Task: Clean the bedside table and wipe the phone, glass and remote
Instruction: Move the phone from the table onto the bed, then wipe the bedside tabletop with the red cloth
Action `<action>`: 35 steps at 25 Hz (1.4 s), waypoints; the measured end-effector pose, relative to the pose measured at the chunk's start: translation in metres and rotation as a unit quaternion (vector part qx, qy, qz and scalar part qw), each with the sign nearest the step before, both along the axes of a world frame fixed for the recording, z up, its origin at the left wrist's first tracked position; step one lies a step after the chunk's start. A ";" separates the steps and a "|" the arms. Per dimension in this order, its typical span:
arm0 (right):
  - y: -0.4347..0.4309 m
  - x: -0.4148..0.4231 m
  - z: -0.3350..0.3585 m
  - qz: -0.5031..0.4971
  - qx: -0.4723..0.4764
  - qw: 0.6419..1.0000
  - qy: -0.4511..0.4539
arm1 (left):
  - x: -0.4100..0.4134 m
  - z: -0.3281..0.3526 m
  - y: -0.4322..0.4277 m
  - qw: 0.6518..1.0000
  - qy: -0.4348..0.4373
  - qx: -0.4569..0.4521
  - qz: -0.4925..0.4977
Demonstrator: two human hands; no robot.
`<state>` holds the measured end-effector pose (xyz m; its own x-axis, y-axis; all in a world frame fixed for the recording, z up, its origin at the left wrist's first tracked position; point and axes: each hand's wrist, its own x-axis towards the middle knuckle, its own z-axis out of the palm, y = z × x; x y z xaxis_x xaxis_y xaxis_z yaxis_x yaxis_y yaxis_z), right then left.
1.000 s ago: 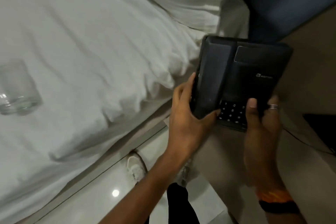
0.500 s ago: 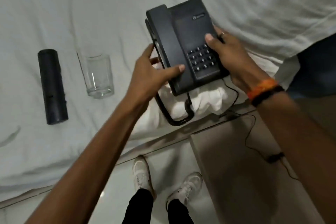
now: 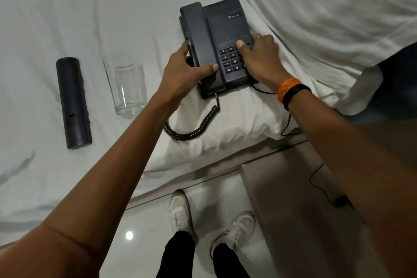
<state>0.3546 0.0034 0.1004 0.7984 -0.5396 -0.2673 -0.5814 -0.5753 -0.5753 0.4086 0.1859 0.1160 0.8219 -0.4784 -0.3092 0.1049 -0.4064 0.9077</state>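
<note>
Black desk phone point(image 3: 225, 29) lies on the white bedding point(image 3: 112, 7) near the bed's edge, handset seated in its cradle on the left side, keypad facing up. Left hand point(image 3: 182, 72) grips the phone's left side: thumb laid over the lower end of the handset, fingers wrapped round the edge below. Right hand point(image 3: 259, 58) grips the right side: thumb on the keypad, fingers curled over the right edge, a ring point(image 3: 257, 37) on one finger. Orange and black wristbands point(image 3: 291, 90) on the right wrist. Coiled cord point(image 3: 191, 128) trails from the handset's lower end and loops on the bedding toward the person. A thin cable point(image 3: 286, 124) runs from under the phone down to the brown bedside table point(image 3: 282, 198) at lower right. Clear glass point(image 3: 127, 88) stands upright on the bedding left of the phone, apart from it. Black remote point(image 3: 73, 102) lies flat further left, near the glass but not touching. Below, white shoes point(image 3: 180, 212) on a glossy pale floor point(image 3: 146, 221).
</note>
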 end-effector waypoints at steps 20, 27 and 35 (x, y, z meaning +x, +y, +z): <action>0.092 -0.469 -0.066 -0.373 -0.255 0.882 0.136 | -0.347 -0.076 -0.085 0.628 -0.540 0.039 -0.559; 0.234 -0.667 -0.093 -0.538 -0.208 0.788 0.214 | -0.542 -0.104 -0.018 0.518 -0.486 -0.040 -0.703; 0.459 -0.803 -0.080 -0.669 -0.174 0.687 0.224 | -0.715 -0.101 0.134 0.332 -0.375 -0.282 -0.818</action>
